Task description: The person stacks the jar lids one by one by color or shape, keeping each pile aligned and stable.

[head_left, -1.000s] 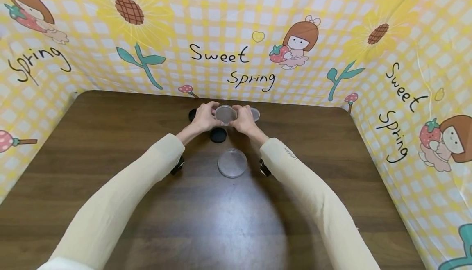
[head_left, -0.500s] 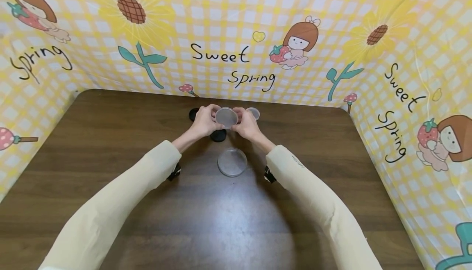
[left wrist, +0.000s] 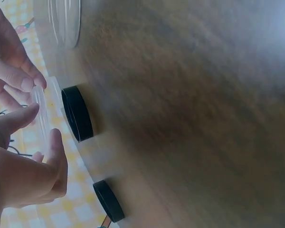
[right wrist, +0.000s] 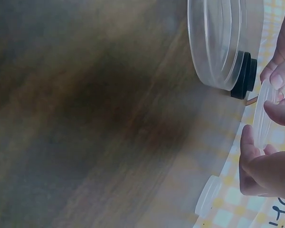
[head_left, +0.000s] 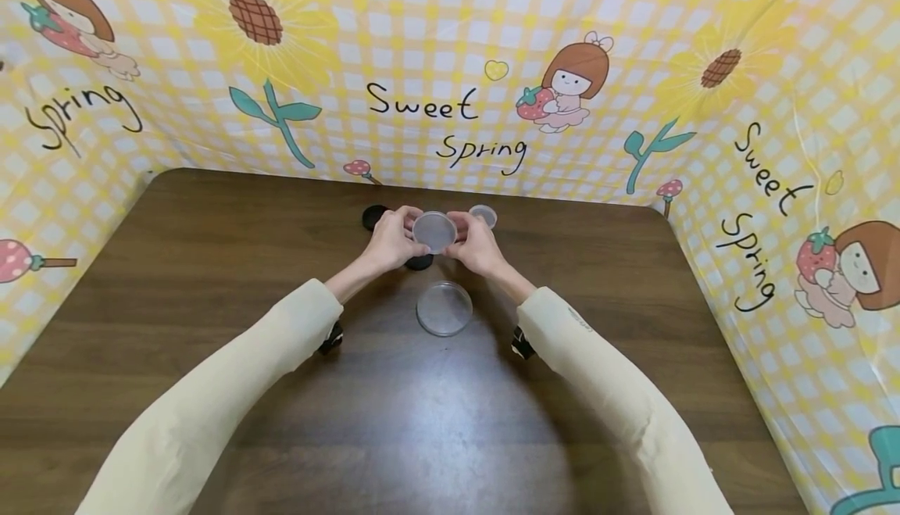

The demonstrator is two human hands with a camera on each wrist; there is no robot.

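Note:
Both hands hold one small clear round dish (head_left: pixel 433 231) in the air above the brown table (head_left: pixel 211 280). My left hand (head_left: pixel 394 238) pinches its left rim, and my right hand (head_left: pixel 476 244) pinches its right rim. The left wrist view shows the dish (left wrist: pixel 42 121) edge-on between fingertips; the right wrist view shows the dish (right wrist: pixel 262 114) the same way. A larger clear dish (head_left: pixel 444 308) lies flat on the table just in front of the hands. A black lid (head_left: pixel 419 262) lies under the held dish, partly hidden.
A second black lid (head_left: pixel 373 216) lies behind the left hand, and a small clear cap (head_left: pixel 483 216) behind the right hand. A yellow checked "Sweet Spring" cloth (head_left: pixel 450 69) walls in the table at the back and both sides.
Both hands have drawn the small clear dish a little nearer to me and slightly lower, over the black lid. The large dish has stayed in place.

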